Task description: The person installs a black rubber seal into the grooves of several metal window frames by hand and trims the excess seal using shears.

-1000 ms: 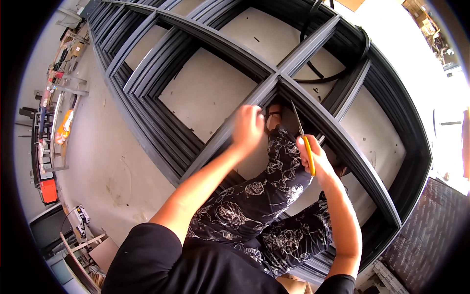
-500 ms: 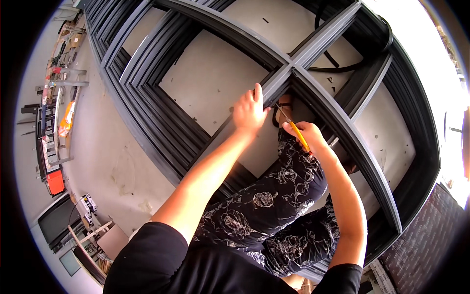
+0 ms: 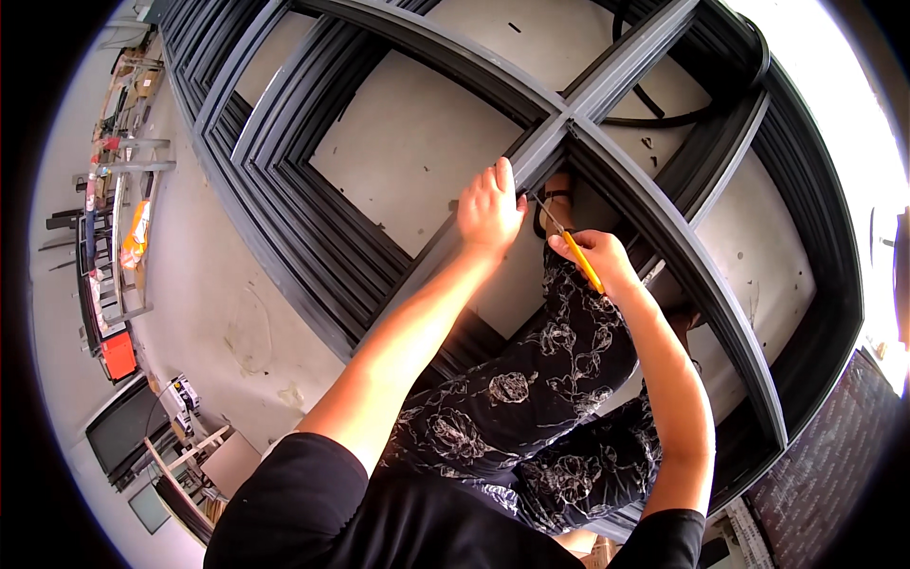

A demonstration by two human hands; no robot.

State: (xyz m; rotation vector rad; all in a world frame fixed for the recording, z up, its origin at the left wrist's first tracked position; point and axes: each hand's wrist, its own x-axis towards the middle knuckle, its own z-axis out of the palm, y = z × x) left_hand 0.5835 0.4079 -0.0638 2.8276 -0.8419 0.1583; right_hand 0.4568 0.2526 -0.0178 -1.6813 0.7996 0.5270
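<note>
A stack of dark grey metal window frames lies in front of me, with crossing bars in the top one. My left hand grips the grey crossbar just below where the bars meet, fingers over its top and thumb at its right side. In my right hand is a screwdriver with a yellow handle and a thin metal shaft. Its tip reaches the side of the crossbar beside my left thumb; the exact contact spot is too small to make out.
My sandaled foot stands inside a frame opening, below the screwdriver. A loose black strip curls across the upper right openings. Small scraps lie on the pale floor. Along the left wall runs a cluttered rack with an orange box.
The view has shifted slightly. Both hands keep their places at the crossbar, and the screwdriver remains pointed at its side with only a small change of angle.
</note>
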